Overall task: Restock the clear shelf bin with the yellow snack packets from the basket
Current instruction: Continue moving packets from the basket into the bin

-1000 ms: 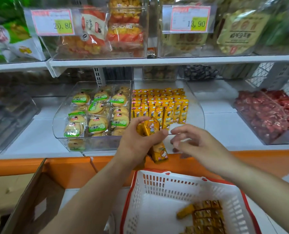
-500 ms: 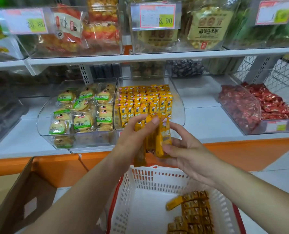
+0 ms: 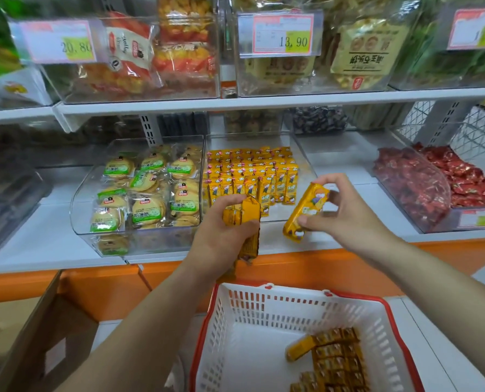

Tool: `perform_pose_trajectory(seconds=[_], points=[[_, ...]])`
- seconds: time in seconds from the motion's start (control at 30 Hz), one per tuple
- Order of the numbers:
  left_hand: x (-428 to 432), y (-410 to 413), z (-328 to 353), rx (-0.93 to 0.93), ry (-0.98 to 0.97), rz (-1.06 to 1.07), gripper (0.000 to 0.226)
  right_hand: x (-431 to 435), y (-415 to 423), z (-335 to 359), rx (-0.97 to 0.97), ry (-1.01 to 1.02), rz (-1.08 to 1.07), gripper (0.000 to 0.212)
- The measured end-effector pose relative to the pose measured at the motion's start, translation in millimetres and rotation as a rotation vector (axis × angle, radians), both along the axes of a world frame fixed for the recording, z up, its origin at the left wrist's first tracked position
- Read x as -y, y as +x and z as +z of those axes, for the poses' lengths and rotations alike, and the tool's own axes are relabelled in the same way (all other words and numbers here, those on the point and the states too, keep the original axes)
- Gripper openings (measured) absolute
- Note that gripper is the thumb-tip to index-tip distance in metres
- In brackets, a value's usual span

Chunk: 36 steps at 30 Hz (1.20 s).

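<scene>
left hand (image 3: pixel 221 230) grips a held bunch (image 3: pixel 245 219) of yellow snack packets just in front of the clear shelf bin (image 3: pixel 276 213), fingers curled round it, lower ends hanging below the palm. right hand (image 3: pixel 346 213) pinches a single packet (image 3: pixel 306 213) between thumb and fingertips, packet tilted, at the bin's front right corner; cannot tell if it is over the lip or just outside it. inside the bin the stocked rows (image 3: pixel 250 171) of the same packets stand upright, packed across the back and left, while the front right strip of the bin floor is bare. basket (image 3: pixel 357 298), white with a red rim, sits below and in front of the bin; the leftover packets (image 3: pixel 334 357) lie bunched at its right side and most of its floor shows. judgement: restock looks well past halfway, since the bin holds far more than the basket. left to do: seat the single packet, then the bunch, in the bare front strip, then fetch what remains in the basket; probably only a few more handfuls. biscuit bin (image 3: pixel 150 188) touches the bin's left side, red sweets bin (image 3: pixel 434 182) is well apart to its right, price tag (image 3: pixel 281 33) hangs on the shelf above it, cardboard box (image 3: pixel 23 335) is below and to its left
</scene>
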<state>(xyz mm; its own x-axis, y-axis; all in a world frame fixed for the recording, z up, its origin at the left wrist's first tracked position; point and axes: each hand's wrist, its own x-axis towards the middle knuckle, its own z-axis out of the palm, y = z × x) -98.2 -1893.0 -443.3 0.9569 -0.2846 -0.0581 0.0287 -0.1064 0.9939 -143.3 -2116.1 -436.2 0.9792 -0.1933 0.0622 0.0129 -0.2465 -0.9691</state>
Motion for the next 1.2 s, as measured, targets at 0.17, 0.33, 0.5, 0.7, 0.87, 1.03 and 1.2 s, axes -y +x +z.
perform_pose_trajectory(seconds=[0.17, 0.33, 0.5, 0.7, 0.87, 1.03, 1.2], points=[[-8, 7, 4, 0.011, -0.026, 0.029, 0.036, 4, 73, 4, 0.08, -0.278, -0.111, 0.037], [-10, 10, 5, -0.013, -0.05, 0.038, 0.039, -2, 135, -13, 0.001, -0.627, -0.155, 0.033], [-11, 14, 3, -0.029, -0.071, 0.051, 0.039, -10, 161, -33, -0.088, -0.74, -0.223, 0.032], [-10, 18, 1, -0.035, -0.048, 0.045, 0.041, -14, 172, -53, -0.164, -0.706, -0.246, 0.026], [-10, 18, 3, -0.103, -0.098, 0.055, 0.045, -17, 159, -55, -0.198, -0.653, -0.225, 0.054], [-8, 17, 5, -0.189, -0.162, 0.036, 0.05, -25, 108, -20, -0.077, -0.74, -0.142, 0.057], [-7, 12, -3, -0.174, -0.148, -0.064, 0.053, -27, 21, 7, -0.053, -0.19, 0.099, 0.026]])
